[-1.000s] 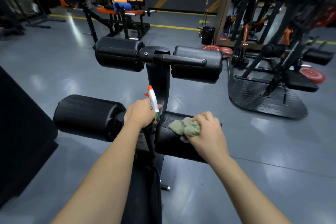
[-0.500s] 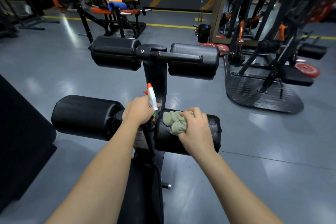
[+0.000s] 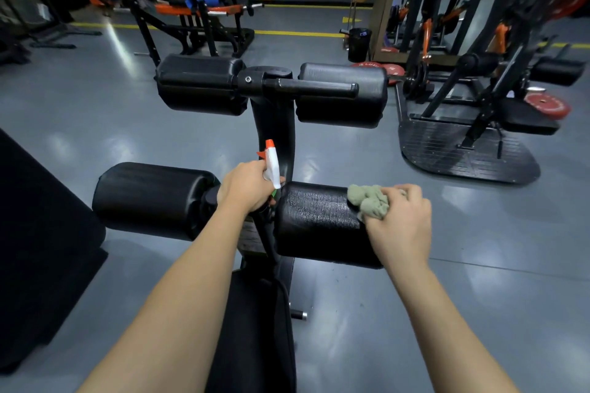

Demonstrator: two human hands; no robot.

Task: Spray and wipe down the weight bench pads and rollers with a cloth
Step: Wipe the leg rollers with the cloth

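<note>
The black weight bench stands in front of me, its post (image 3: pixel 274 124) carrying two lower and two upper rollers. My right hand (image 3: pixel 400 223) presses a crumpled green cloth (image 3: pixel 367 202) onto the outer end of the lower right roller (image 3: pixel 316 223). My left hand (image 3: pixel 247 185) holds a white spray bottle (image 3: pixel 272 164) with an orange nozzle upright beside the post. The lower left roller (image 3: pixel 150 198), upper left roller (image 3: pixel 198 84) and upper right roller (image 3: pixel 343 96) are untouched. The bench pad (image 3: pixel 255 338) runs below between my arms.
A black padded block (image 3: pixel 35 249) stands at the left. A machine with a ribbed black footplate (image 3: pixel 463 153) and red weight plates (image 3: pixel 547 105) is to the right. Another bench (image 3: pixel 198 22) and a black bin (image 3: pixel 359 45) are further back on the grey floor.
My right hand has slid the cloth from the inner part of the lower right roller out to its right end. The left hand with the bottle has stayed in place.
</note>
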